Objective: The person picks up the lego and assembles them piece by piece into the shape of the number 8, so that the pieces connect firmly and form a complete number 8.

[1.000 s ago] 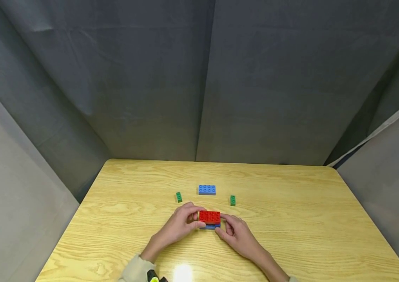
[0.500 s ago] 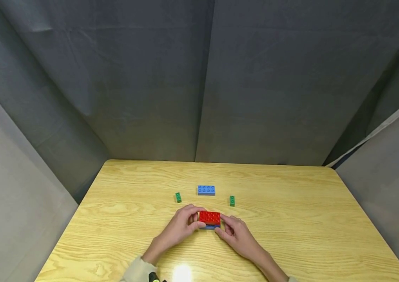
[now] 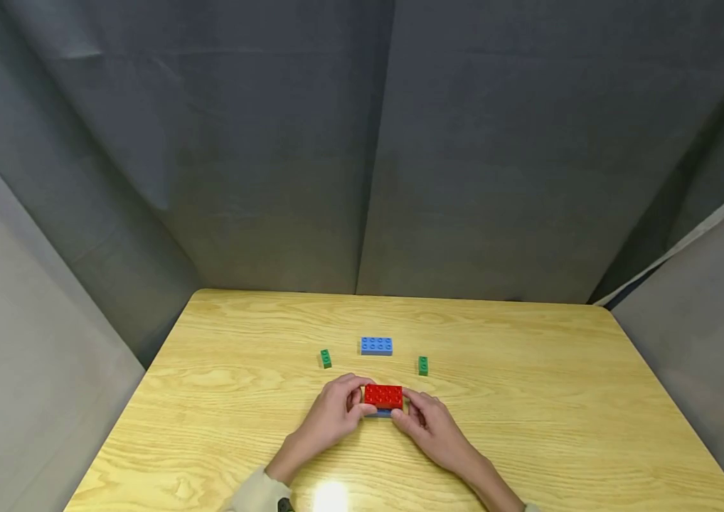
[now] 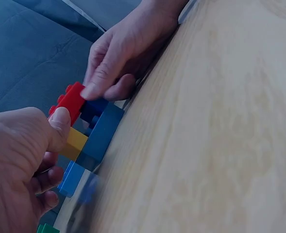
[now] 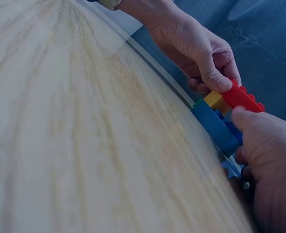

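Observation:
At the front middle of the table, both hands hold a red eight-stud brick (image 3: 384, 395) on a small stack. My left hand (image 3: 331, 414) pinches its left end, thumb on the near side and fingers behind. The right hand (image 3: 431, 427) pinches the other end the same way. Under the red brick, a yellow brick (image 4: 75, 144) sits towards the left and a dark blue brick (image 4: 92, 110) towards the right. Both stand on a long blue brick (image 4: 106, 131) at the bottom. The left wrist view shows the red brick slightly tilted; fingers hide the stack's far side.
Beyond the stack lies a separate blue eight-stud brick (image 3: 377, 346). A small green brick (image 3: 326, 358) lies to its left and another green brick (image 3: 422, 365) to its right. Grey curtains (image 3: 272, 178) enclose the back and sides of the wooden table (image 3: 528, 398).
My left wrist and sleeve have shifted slightly right and inward. Both hands keep their hold on the red brick, and the loose bricks have stayed put.

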Demonstrator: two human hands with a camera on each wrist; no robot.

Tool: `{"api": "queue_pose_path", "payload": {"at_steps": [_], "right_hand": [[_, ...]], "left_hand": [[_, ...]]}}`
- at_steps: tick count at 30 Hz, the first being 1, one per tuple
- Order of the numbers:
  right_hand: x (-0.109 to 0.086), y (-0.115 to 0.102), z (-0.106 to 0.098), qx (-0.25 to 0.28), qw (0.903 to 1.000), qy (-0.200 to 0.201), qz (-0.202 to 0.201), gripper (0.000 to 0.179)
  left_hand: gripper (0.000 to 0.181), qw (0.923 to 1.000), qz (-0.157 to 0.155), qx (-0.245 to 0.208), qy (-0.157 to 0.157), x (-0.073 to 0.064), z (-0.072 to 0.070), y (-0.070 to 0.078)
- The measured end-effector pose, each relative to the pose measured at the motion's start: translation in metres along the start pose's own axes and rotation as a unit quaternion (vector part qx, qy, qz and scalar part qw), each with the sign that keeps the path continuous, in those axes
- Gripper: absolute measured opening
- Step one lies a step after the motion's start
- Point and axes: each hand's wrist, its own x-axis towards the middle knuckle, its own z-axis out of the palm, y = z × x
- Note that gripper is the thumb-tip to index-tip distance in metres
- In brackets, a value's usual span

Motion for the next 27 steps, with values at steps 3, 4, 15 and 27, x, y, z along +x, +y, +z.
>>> {"api": "queue_pose_path", "payload": {"at_steps": [3, 4, 15, 27], "right_hand": [[0.001, -0.001, 0.000, 0.027, 0.9996, 0.006, -0.004, 0.043], [0.001, -0.001, -0.001, 0.034, 0.9994, 0.008, -0.006, 0.044], [0.002, 0.001, 0.000, 0.062, 0.9977, 0.022, 0.018, 0.036], [0.002, 0.004, 0.000, 0.055, 0.9980, 0.027, 0.014, 0.041]], "left_hand": [[0.034, 0.9999, 0.006, -0.008, 0.004, 0.000, 0.003, -0.001], [0.034, 0.9998, 0.008, -0.014, 0.006, 0.000, 0.004, -0.002], [0.040, 0.9929, -0.002, -0.116, 0.025, 0.001, 0.011, -0.011], [0.035, 0.9920, -0.004, -0.124, 0.021, 0.000, 0.010, -0.013]]}}
